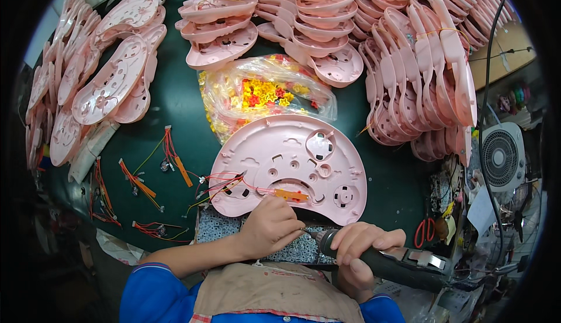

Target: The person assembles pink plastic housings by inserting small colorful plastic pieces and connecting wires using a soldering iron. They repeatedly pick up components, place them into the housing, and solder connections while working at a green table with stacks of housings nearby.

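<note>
The driver point(403, 267), gripped by the right hand point(361, 247), should be steadied at the closed left hand point(270, 229), its contents hidden.

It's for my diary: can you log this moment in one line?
right hand: grips power driver | left hand: curled by driver's bit | pink shell: beyond hands | wired orange strip: on shell

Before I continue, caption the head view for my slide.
Right hand gripping a black cylindrical power screwdriver, its tip at the curled left hand, near a pink curved plastic shell.
</note>
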### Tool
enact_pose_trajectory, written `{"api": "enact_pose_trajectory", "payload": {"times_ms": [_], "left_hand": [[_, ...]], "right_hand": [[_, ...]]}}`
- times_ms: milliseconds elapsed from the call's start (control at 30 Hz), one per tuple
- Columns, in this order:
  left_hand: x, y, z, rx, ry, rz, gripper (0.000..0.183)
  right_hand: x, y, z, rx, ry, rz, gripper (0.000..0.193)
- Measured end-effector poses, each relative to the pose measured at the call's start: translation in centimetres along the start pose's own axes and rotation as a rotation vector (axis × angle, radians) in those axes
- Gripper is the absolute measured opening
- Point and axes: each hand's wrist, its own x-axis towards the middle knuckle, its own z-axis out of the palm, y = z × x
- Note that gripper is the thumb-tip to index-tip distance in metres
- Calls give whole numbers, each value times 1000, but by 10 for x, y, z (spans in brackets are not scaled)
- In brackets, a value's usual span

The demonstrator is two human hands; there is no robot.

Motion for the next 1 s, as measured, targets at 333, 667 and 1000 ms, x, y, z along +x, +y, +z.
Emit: {"api": "enact_pose_trajectory", "payload": {"times_ms": [333, 667, 1000], "left_hand": [[36, -64, -48, 246, -267, -128, 13], [27, -78, -40, 201, -355, -198, 14], [14, -49, -44, 166, -179, -93, 18]], "right_hand": [[23, 50, 5, -84, -3, -140, 45], [19, 102, 12, -91, 28, -115, 41], [21, 67, 11, 44, 182, -99, 48]]}}
